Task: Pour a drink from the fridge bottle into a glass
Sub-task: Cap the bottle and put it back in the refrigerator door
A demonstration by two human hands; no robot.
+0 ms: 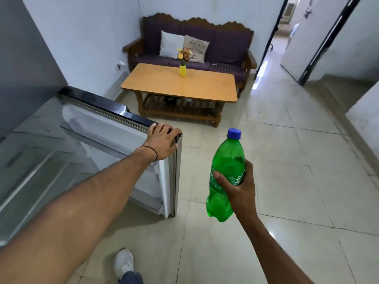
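Observation:
A green plastic bottle [226, 160] with a blue cap stands nearly upright in the air over the tiled floor. My right hand [240, 187] grips it around the label, thumb across the front. The fridge door [114, 128] swings open at the left, its inner shelves visible. My left hand [163, 143] rests on the door's top outer corner, fingers curled over the edge. No glass shows in this view.
A wooden coffee table [205, 87] with a yellow flower vase [182, 68] stands ahead, and a purple sofa [225, 48] behind it. An open doorway [274, 37] lies at the far right. My white shoe [124, 263] is on the floor below.

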